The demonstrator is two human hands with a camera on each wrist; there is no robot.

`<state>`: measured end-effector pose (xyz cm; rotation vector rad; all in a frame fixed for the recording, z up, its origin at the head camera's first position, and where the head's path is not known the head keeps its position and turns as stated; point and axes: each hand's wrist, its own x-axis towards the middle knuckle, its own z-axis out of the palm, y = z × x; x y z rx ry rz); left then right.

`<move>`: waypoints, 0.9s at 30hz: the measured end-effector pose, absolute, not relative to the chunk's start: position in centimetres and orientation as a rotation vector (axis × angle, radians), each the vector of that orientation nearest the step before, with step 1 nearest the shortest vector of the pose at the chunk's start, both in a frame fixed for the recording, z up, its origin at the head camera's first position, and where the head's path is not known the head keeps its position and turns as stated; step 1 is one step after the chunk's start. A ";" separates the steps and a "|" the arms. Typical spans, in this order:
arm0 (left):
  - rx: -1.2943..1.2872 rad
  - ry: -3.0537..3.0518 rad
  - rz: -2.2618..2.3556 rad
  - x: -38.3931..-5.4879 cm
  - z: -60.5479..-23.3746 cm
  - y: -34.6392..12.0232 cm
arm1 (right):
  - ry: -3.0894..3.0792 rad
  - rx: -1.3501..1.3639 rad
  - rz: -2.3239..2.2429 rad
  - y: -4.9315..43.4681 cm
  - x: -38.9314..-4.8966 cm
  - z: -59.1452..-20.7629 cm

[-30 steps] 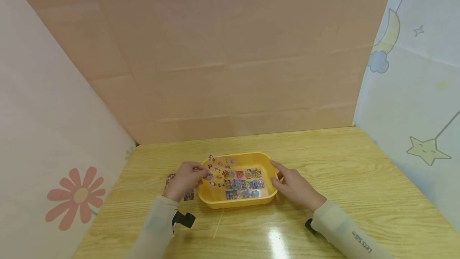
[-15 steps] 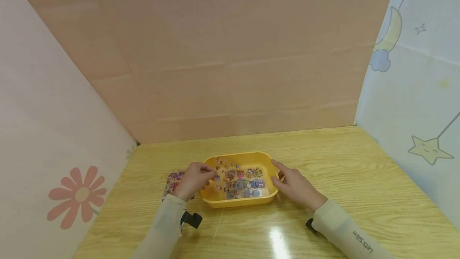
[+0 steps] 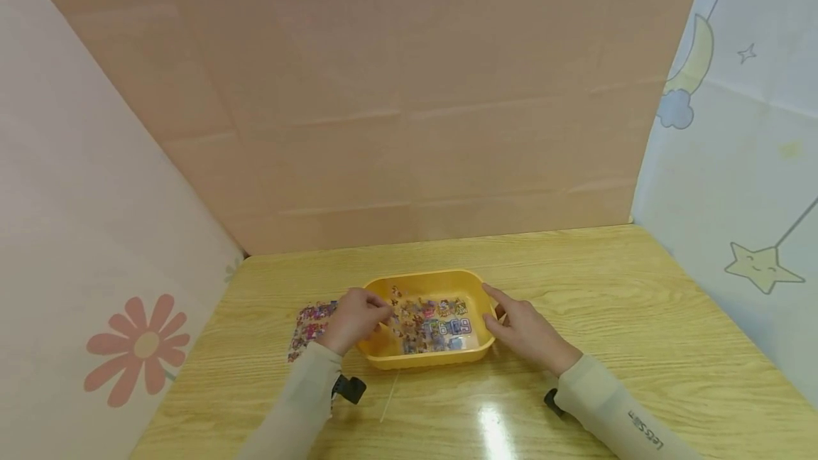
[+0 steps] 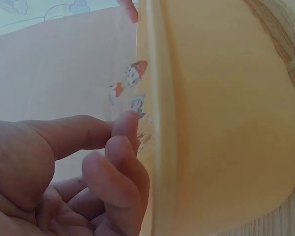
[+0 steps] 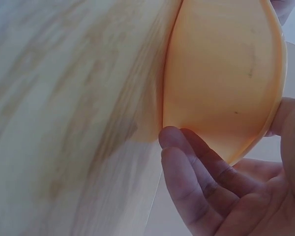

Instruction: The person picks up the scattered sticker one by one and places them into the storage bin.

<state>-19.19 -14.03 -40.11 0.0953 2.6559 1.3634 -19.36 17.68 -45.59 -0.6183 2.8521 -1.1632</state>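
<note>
My left hand (image 3: 360,319) pinches the edge of a clear sticker sheet (image 3: 397,292) printed with small cartoon figures. It holds this sheet tilted over the left side of a yellow plastic tub (image 3: 422,361). Cartoon stickers (image 4: 132,74) show on the see-through sheet beyond my fingertips in the left wrist view. My right hand (image 3: 525,332) grips the tub's right end, thumb at the rim and fingers against the outer wall (image 5: 221,73). More sticker sheets (image 3: 456,326), some with large coloured numbers, lie inside the tub. The held sheet partly covers them.
Another colourful sticker sheet (image 3: 309,329) lies on the wooden table (image 3: 562,268) left of the tub, partly hidden by my left hand. A thin pale strip (image 3: 389,396) lies in front of the tub. A brown-pink backdrop (image 3: 409,126) stands behind the table.
My left hand has moved right with the held sticker sheet, further over the tub. More of the sheet on the table now shows. My right hand stays at the tub's right end.
</note>
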 end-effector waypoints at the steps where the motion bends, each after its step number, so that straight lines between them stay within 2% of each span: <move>1: 0.099 2.656 1.360 -19.2 -40.1 -14.0 | 2.853 -0.620 -1.164 17.7 -19.4 -45.6; 10: 0.173 2.716 1.277 -19.5 -40.7 -13.4 | 2.851 -0.624 -1.159 17.7 -19.4 -45.5; 27: 0.150 2.692 1.228 -19.9 -41.4 -12.9 | 2.857 -0.619 -1.159 17.7 -19.5 -45.7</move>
